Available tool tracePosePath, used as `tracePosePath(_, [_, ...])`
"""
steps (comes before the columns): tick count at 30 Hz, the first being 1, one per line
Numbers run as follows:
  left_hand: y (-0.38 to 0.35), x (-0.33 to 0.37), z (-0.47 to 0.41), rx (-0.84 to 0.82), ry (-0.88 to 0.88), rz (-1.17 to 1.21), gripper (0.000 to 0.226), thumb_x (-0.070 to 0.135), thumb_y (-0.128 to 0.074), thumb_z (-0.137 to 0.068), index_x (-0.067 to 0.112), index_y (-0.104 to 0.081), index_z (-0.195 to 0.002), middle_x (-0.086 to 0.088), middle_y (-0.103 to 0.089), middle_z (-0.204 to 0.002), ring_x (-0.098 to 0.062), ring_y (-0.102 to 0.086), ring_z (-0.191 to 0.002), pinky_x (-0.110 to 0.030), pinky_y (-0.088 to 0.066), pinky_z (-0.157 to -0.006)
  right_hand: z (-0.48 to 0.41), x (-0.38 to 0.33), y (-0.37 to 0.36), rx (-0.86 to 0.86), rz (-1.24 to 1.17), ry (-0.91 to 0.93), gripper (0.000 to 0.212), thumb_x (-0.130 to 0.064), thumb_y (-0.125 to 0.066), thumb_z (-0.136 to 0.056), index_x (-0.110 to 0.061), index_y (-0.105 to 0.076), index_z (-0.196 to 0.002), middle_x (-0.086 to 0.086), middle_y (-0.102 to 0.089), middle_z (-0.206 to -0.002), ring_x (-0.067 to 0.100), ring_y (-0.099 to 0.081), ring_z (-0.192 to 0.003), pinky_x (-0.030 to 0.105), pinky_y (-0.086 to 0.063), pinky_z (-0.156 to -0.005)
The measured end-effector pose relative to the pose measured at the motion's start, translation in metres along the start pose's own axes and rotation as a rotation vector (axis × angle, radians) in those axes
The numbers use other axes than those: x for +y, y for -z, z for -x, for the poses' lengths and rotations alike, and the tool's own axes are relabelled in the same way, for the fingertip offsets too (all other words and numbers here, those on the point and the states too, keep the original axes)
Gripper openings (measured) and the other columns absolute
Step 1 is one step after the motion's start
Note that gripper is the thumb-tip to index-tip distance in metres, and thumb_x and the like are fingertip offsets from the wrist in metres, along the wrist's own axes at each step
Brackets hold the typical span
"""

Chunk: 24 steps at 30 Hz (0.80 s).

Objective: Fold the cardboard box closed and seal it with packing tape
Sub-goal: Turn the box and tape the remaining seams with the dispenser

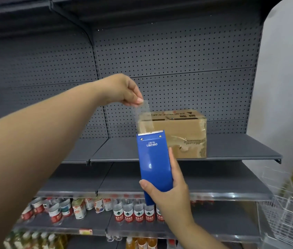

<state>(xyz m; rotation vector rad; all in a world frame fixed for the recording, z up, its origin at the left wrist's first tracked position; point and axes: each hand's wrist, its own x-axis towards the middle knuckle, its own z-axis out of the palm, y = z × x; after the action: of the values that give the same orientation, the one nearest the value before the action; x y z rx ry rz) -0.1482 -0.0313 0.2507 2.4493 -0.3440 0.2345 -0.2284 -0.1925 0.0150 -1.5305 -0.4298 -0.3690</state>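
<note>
The box (176, 133) sits at mid-frame, a little right of centre, on a dark shelf (232, 150) against the pegboard back panel, and it looks already folded shut: its top flaps lie flat, with old torn tape and scuffed patches on the near face. So the folding seems done, and the sealing has not started, since no fresh strip lies on the box that I can make out. In front of it, the right hand (171, 193) grips the lower part of a blue dispenser (153, 164), thumb on its left edge and fingers wrapped along the right side, with the toothed cutter pointing up. The left hand (124, 91), reaching in from the upper left, pinches the free end of the clear tape (143, 115) between thumb and forefinger, the other fingers curled in, and the strip is stretched up from the cutter. Both hands are held in the air, nearer than the box and apart from it. What remains, I would judge, is to carry the tape to the top seam, press it along, and tear it off. Bottles (133, 212) line the lower shelves, and a wire basket (289, 216) stands at the right edge.
</note>
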Motion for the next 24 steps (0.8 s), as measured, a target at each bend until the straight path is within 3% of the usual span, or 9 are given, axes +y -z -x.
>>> tracePosePath(6, [-0.006,-0.044,-0.037,0.013,0.036,-0.170,0.006,0.021,-0.074,-0.079,0.016,-0.069,-0.079,-0.004,-0.073,-0.084,-0.012,-0.061,-0.076,-0.029,-0.051,-0.082,-0.028,0.026,-0.043,0.028,0.014,-0.118,0.096,-0.033,-0.083,-0.065,-0.068,-0.019,-0.128,-0.053,-0.048,-0.098,-0.017,-0.053,-0.095,0.019,-0.049,-0.081])
tracePosePath(10, [-0.007,-0.074,-0.073,0.012,0.019,-0.284,0.013,0.027,-0.070,-0.082,0.015,-0.067,-0.085,-0.001,-0.072,-0.083,-0.009,-0.061,-0.076,-0.021,-0.044,-0.068,-0.061,0.047,-0.068,0.079,0.031,-0.158,0.097,-0.036,-0.082,-0.065,-0.060,-0.021,-0.136,-0.042,-0.047,-0.105,-0.012,-0.054,-0.096,0.020,-0.048,-0.082])
tracePosePath(14, [-0.014,-0.104,-0.114,0.013,-0.028,-0.387,0.011,0.025,-0.066,-0.085,0.019,-0.060,-0.078,0.003,-0.064,-0.070,-0.011,-0.058,-0.070,-0.020,-0.040,-0.061,-0.097,0.071,-0.092,0.134,0.056,-0.191,0.096,-0.035,-0.081,-0.067,-0.056,-0.021,-0.139,-0.040,-0.048,-0.104,-0.003,-0.056,-0.099,0.021,-0.048,-0.083])
tracePosePath(17, [-0.021,-0.120,-0.144,0.037,-0.067,-0.436,0.008,0.024,-0.064,-0.087,0.017,-0.063,-0.085,0.007,-0.058,-0.068,-0.013,-0.056,-0.074,-0.022,-0.041,-0.060,-0.121,0.088,-0.109,0.193,0.068,-0.194,0.097,-0.034,-0.081,-0.068,-0.055,-0.019,-0.140,-0.037,-0.046,-0.108,0.003,-0.055,-0.104,0.021,-0.045,-0.085])
tracePosePath(19, [-0.025,-0.130,-0.160,0.047,-0.084,-0.476,0.013,0.025,-0.063,-0.088,0.013,-0.065,-0.094,0.005,-0.058,-0.074,-0.015,-0.055,-0.078,-0.023,-0.042,-0.065,-0.135,0.097,-0.117,0.222,0.079,-0.195,0.097,-0.034,-0.080,-0.069,-0.054,-0.018,-0.141,-0.038,-0.044,-0.107,0.001,-0.054,-0.101,0.020,-0.043,-0.084])
tracePosePath(22, [-0.031,-0.148,-0.180,0.059,-0.125,-0.449,0.015,0.022,-0.064,-0.087,0.010,-0.066,-0.097,0.008,-0.054,-0.068,-0.014,-0.054,-0.078,-0.021,-0.039,-0.058,-0.149,0.108,-0.125,0.247,0.095,-0.197,0.095,-0.033,-0.079,-0.071,-0.051,-0.019,-0.142,-0.044,-0.039,-0.102,-0.012,-0.051,-0.092,0.018,-0.041,-0.083])
tracePosePath(24, [-0.037,-0.159,-0.188,0.059,-0.136,-0.433,0.015,0.020,-0.064,-0.087,0.010,-0.066,-0.097,0.007,-0.055,-0.071,-0.013,-0.055,-0.079,-0.021,-0.039,-0.059,-0.152,0.116,-0.128,0.252,0.103,-0.212,0.095,-0.034,-0.079,-0.071,-0.051,-0.019,-0.142,-0.044,-0.041,-0.103,-0.009,-0.053,-0.094,0.020,-0.044,-0.084])
